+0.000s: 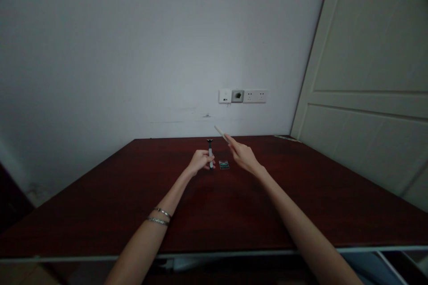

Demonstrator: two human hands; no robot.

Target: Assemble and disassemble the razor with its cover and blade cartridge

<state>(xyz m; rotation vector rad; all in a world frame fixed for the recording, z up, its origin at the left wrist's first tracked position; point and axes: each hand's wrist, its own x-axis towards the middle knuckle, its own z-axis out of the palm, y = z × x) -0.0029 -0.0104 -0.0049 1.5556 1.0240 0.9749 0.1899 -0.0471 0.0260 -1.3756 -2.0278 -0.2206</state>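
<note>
My left hand [199, 160] is closed around the white handle of a razor [210, 151], whose dark head points up and away from me over the dark red table [100, 205]. My right hand [243, 156] pinches a thin pale stick [220, 132] that slants up to the left, just right of the razor. A small green cartridge case [224, 165] lies on the table between the two hands. Two bracelets ring my left wrist.
A white wall stands behind the table with a row of sockets [243, 96]. A pale panelled door [368, 89] fills the right side. The table's front edge has a light trim.
</note>
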